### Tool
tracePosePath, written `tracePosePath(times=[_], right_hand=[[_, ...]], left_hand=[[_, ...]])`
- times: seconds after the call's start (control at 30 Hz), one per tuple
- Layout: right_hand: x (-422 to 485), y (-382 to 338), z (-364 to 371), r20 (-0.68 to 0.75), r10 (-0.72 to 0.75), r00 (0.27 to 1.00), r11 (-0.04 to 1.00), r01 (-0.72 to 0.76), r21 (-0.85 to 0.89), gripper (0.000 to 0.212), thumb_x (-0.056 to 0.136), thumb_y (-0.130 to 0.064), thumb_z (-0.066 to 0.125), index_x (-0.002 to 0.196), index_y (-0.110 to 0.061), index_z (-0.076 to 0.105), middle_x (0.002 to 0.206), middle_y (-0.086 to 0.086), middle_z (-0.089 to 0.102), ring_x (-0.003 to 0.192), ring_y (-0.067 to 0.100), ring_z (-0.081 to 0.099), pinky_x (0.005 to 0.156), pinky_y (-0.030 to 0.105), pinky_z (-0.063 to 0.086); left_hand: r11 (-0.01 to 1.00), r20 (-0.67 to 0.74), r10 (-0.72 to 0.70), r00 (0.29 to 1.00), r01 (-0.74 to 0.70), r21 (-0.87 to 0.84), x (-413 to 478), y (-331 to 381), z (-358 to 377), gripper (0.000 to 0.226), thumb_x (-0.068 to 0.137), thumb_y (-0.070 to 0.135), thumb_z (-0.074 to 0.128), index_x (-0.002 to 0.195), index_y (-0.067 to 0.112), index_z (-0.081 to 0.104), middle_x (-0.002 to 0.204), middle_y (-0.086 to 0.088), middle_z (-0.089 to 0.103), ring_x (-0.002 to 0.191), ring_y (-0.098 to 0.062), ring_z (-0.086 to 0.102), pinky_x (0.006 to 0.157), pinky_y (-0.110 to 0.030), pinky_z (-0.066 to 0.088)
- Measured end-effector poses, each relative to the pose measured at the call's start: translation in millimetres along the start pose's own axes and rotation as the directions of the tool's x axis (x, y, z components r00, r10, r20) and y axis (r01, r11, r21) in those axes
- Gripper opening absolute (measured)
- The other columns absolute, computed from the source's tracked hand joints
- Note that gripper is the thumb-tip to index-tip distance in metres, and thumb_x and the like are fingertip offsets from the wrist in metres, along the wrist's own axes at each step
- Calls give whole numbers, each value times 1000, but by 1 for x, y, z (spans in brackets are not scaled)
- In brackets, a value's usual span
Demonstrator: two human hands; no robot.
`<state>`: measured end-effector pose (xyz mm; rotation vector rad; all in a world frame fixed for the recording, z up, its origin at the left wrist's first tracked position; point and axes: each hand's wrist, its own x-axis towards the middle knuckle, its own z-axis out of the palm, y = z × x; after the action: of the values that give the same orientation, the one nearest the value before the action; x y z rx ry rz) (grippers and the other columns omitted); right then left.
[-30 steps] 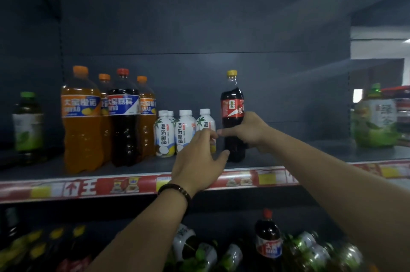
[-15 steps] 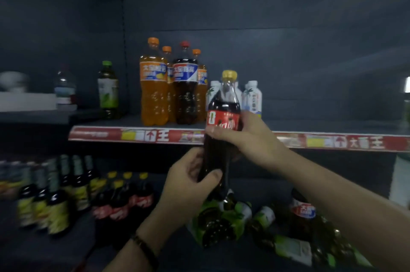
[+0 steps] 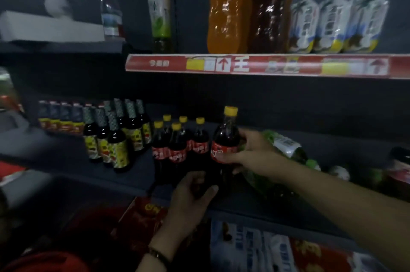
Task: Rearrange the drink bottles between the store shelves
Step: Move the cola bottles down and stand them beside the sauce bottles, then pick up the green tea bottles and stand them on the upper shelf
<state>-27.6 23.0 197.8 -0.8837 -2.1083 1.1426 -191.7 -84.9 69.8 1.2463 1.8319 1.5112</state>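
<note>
I have the cola bottle [image 3: 225,145] standing nearly upright at the front of the lower shelf [image 3: 277,207], with its long axis close to vertical. The yellow cap points up and the red label faces me. My right hand [image 3: 255,156] grasps it at label height from the right side: the thumb lies across the front of the label and the fingers wrap round behind. My left hand [image 3: 190,194] is curled round the dark lower body of the same bottle, thumb to the front. It is too dim there for me to tell whether the base touches the shelf. Just to the left stands a cluster of matching yellow-capped cola bottles [image 3: 177,149], all upright, and the held bottle is close beside the nearest of them. Further left are dark bottles with yellow labels [image 3: 115,147]. Behind my right hand, green bottles [image 3: 286,145] lie on their sides. On the upper shelf [image 3: 244,65] stand an orange soda [image 3: 225,16], a dark soda [image 3: 269,16], three white bottles [image 3: 332,20] and, off to the left, a green-capped bottle [image 3: 159,12].
</note>
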Motion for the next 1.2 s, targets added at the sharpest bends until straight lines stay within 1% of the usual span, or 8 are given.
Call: tracePosePath(times=[0.13,0.27,0.5,0.6,0.73,0.83,1.03,1.2], right_hand=[[43,38,34,-88,-33,996,994,23,-110,53,67,-40,99,113,-31,75,101,-19,81,93,-1,76,91,37,64],[72,68,69,-142,-17,990,987,-6,-159,55,66,-42,100,112,-28,74,101,-14,81,94,4,76,90,38,64],[92,84,97,-225,-49,973,978,2,-207,62,70,-36,99,119,-20,65,108,-9,76,95,6,71,85,32,61],[95,85,104,-246,-78,966,972,19,-233,66,71,-36,98,123,-18,62,109,-10,74,94,6,70,77,19,57],[96,87,110,-259,-74,963,963,1,-271,54,75,-29,96,114,-18,60,94,-15,64,80,-2,61,61,1,43],[98,92,115,-270,-90,959,960,11,-281,54,76,-25,95,117,-15,62,97,-11,69,87,8,66,63,1,43],[90,93,108,-225,-76,971,961,11,-276,50,82,-27,91,121,-15,62,102,-11,70,93,7,68,66,2,43],[33,84,64,-253,-220,942,933,128,-338,19,96,-15,74,115,-19,71,100,-10,72,93,2,68,79,17,55]], left_hand=[[998,-45,-37,998,40,56,27,-50,6,48,91,21,84,131,31,58,126,16,66,118,0,63,96,-12,49],[986,-10,-151,988,150,-70,45,-54,26,51,91,23,84,128,31,48,118,13,66,114,-12,66,99,-29,54],[985,-138,-171,976,165,-57,66,-69,40,75,74,50,75,140,23,51,131,-3,60,118,-25,64,103,-52,56],[987,-134,-155,979,148,-64,66,-66,39,74,80,43,78,144,19,49,136,-4,55,124,-23,59,109,-48,53],[991,-145,-129,981,125,-38,62,-64,45,69,90,27,80,148,16,45,137,-2,44,123,-13,43,106,-28,41],[992,-145,-125,982,119,-53,63,-62,49,66,91,27,78,146,17,43,137,-4,44,126,-14,40,110,-34,44],[991,-173,-130,976,133,3,59,-60,51,76,91,26,79,153,15,37,145,-10,39,133,-29,43,115,-44,44],[993,-192,-78,978,93,71,48,-57,55,49,95,21,74,137,19,48,130,-1,42,122,-30,55,109,-45,49]])
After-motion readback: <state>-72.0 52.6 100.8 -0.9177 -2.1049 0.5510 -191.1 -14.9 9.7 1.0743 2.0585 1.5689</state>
